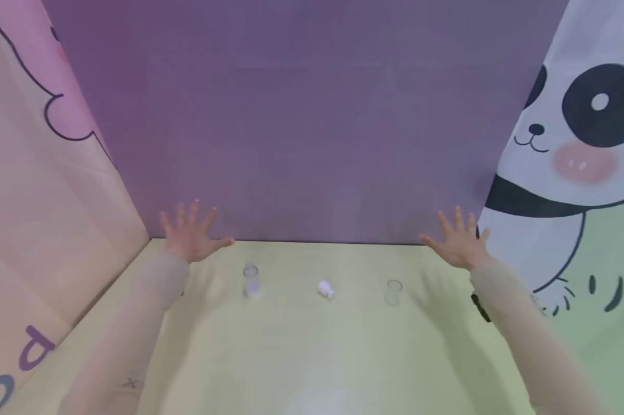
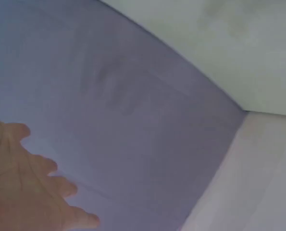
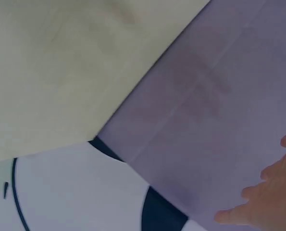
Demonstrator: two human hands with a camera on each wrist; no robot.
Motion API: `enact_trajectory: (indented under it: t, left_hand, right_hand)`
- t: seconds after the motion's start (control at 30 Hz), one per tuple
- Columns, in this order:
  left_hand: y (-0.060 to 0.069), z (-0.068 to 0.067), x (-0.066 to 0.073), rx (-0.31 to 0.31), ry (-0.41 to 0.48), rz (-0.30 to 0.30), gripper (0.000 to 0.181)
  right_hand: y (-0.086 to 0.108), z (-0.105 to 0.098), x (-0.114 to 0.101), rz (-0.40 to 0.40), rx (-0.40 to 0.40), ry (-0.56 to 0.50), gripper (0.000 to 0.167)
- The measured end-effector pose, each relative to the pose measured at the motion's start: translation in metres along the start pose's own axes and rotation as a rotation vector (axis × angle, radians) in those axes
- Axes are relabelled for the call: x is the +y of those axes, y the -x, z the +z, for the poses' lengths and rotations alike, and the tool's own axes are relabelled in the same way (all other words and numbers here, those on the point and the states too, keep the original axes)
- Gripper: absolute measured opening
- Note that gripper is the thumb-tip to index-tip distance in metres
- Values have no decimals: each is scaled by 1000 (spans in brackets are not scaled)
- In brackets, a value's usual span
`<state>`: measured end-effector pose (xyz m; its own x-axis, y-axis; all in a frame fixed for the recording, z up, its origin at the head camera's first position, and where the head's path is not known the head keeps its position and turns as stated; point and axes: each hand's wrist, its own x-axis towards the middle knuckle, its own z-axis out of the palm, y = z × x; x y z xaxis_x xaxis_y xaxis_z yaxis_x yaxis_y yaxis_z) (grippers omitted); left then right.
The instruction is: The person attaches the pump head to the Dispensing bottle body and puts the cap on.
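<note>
Both hands are raised over the far part of the table with fingers spread, holding nothing. The left hand [image 1: 191, 237] is at the left; in the left wrist view the same hand [image 2: 27, 187] shows its palm and fingers. At the right is the right hand [image 1: 459, 242], partly seen as a hand [image 3: 267, 197] in the right wrist view. Between them on the table stand a small clear bottle [image 1: 252, 282] with whitish contents, nearest the left hand, a small white object [image 1: 326, 289] of unclear kind, and a clear, round-rimmed container [image 1: 393, 293] nearest the right hand.
The pale yellow table [image 1: 312, 346] meets a purple backdrop [image 1: 312, 127] at its far edge. A pink printed sheet [image 1: 42, 219] hangs at the left, a panda-printed sheet [image 1: 540, 242] at the right. A dark object [image 1: 481, 308] shows beside the right forearm.
</note>
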<state>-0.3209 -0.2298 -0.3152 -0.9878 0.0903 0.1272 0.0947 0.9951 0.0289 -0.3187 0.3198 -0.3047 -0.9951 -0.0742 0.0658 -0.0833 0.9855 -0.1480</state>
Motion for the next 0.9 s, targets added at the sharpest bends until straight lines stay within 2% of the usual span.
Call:
enact_trajectory:
  t: [0.13, 0.23, 0.43, 0.63, 0.77, 0.9]
  left_hand:
    - [10, -4, 12, 30, -12, 49, 95]
    - [19, -8, 21, 86, 4, 88, 92]
    - [42, -10, 39, 240, 32, 193, 81]
    - [59, -2, 51, 385, 30, 286, 68]
    - [67, 10, 53, 446, 123, 315, 60]
    - [76, 25, 54, 434, 273, 274, 53]
  right_hand:
    - [10, -3, -8, -68, 61, 34, 89]
    - [17, 0, -17, -141, 128, 47, 86]
    - [29, 13, -43, -257, 229, 31, 76]
    - [40, 28, -60, -348, 305, -19, 61]
    - [44, 39, -69, -357, 316, -74, 55]
    - [47, 51, -77, -373, 318, -123, 50]
